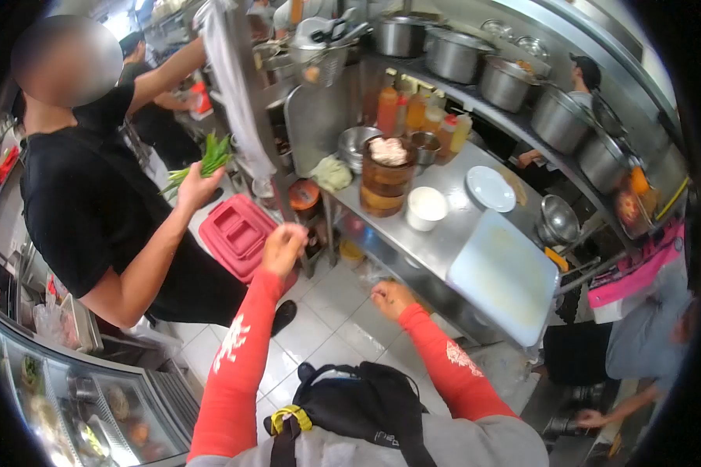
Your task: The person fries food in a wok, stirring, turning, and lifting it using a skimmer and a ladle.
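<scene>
My left hand (285, 247) is raised over the floor, its fingers curled together near the red lidded bin (237, 233). What it holds, if anything, is too small to make out. Lower and to the right, my right hand (392, 299) is loosely closed beside the front edge of the steel table (397, 241), and its fingertips hide whatever may be between them. Neither hand touches the table. On the tabletop stand a wooden container (386, 183) topped with pale pink food, a white tub (427, 208), a white plate (491, 189) and a white cutting board (505, 274).
A person in black (93, 187) stands at the left holding green stalks (202, 162). Sauce bottles (414, 111) and metal bowls (557, 220) are on the table, with pots (506, 84) on the shelf above. A glass-topped cooler (70, 397) is at lower left.
</scene>
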A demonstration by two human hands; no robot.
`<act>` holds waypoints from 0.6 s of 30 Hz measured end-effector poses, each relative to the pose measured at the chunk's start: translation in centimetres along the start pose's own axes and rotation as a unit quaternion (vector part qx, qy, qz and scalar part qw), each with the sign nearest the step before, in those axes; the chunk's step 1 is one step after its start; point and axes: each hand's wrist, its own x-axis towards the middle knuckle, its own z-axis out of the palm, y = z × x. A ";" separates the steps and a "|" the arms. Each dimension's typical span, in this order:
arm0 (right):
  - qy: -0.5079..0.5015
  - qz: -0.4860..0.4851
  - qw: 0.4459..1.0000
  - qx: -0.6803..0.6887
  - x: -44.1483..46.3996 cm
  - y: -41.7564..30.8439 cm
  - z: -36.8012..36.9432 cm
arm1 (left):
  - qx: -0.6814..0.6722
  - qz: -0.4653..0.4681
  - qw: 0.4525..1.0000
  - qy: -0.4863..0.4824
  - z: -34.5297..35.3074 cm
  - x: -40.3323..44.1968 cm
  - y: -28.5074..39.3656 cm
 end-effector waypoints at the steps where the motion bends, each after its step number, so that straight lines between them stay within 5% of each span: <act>1: 0.001 0.009 1.000 -0.003 -1.8 0.4 -1.4 | -0.016 -0.013 1.000 0.006 1.0 -1.3 -1.0; 2: 0.007 0.014 1.000 -0.008 -3.1 0.5 -3.1 | -0.032 0.019 0.999 0.024 3.2 -0.6 -1.3; 3: 0.047 -0.018 0.998 0.037 6.6 -6.5 4.8 | 0.030 0.038 0.998 0.027 -8.0 5.9 2.3; 5: 0.054 -0.013 0.998 0.030 5.9 -7.5 5.5 | 0.095 0.134 0.985 0.046 -10.0 10.6 1.6; 6: 0.043 -0.003 0.998 0.039 5.4 -8.3 5.9 | 0.142 0.186 0.960 0.151 -10.6 12.5 1.5; 8: 0.041 -0.002 0.998 0.049 7.2 -10.4 5.4 | 0.205 0.291 0.862 0.361 -11.5 18.7 3.6; 10: 0.034 -0.031 0.997 0.068 8.9 -12.8 4.6 | 0.313 0.338 0.701 0.545 -13.0 23.5 4.6; 13: 0.045 -0.091 0.991 0.085 14.2 -16.5 3.4 | 0.290 0.175 0.855 0.393 -16.8 25.7 3.3; 14: 0.059 -0.109 0.988 0.091 16.7 -18.0 2.1 | 0.273 0.172 0.859 0.397 -16.0 23.8 4.3; 15: 0.098 -0.179 0.969 0.136 20.3 -16.6 2.9 | 0.312 0.301 0.811 0.393 -15.8 22.0 4.2; 16: 0.118 -0.132 0.976 0.125 22.2 -20.8 0.6 | 0.292 0.316 0.832 0.349 -15.2 20.0 5.2; 18: 0.221 -0.196 0.955 0.028 28.2 -23.0 -1.1 | 0.363 0.355 0.819 0.266 -13.8 16.2 7.7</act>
